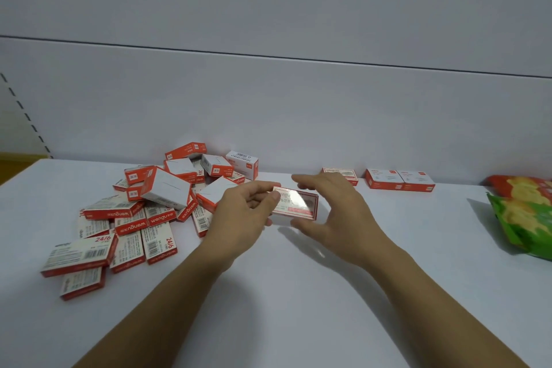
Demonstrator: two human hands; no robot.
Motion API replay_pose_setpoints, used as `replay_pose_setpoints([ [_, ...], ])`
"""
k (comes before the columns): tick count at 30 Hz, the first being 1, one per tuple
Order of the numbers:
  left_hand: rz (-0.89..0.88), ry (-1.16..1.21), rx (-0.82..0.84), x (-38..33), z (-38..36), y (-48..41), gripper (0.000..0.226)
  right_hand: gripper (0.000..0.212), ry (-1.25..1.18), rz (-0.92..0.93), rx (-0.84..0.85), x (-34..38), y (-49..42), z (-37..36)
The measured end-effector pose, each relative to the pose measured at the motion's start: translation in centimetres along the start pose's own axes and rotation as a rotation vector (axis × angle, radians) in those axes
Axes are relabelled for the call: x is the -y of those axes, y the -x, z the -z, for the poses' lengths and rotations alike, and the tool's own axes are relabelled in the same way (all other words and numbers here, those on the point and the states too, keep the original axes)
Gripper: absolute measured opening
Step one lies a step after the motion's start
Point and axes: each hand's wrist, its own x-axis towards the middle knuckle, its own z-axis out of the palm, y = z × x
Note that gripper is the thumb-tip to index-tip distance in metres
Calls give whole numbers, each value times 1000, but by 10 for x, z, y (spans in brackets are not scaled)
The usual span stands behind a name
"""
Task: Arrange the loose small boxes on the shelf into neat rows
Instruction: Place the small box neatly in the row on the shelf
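the heap of boxes (143, 212) lies at the shelf's (298, 308) left, three boxes (400, 180) line its back edge, bags (525, 212) sit at its right edge, and i hold one box (295, 203) between them.

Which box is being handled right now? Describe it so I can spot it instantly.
Start from the jumbled pile of boxes at the shelf's left and look right, to the middle. There the held box sits between the left hand and right hand. Unlike the rest, it is raised off the shelf and its glossy face catches glare.
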Motion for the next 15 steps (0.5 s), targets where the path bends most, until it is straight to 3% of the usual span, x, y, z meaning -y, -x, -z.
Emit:
replay_pose_setpoints([
  [4, -50, -55, -10, -3, -1, 2, 28, 44, 108, 78, -28, -3, -2, -6],
  [9, -270, -488, -27, 3, 2, 1, 39, 31, 163, -55, 31, -11, -3, -7],
  [15, -356, -782, 57, 6, 4, 0, 35, 30, 237, -141, 159, -24, -10, -11],
])
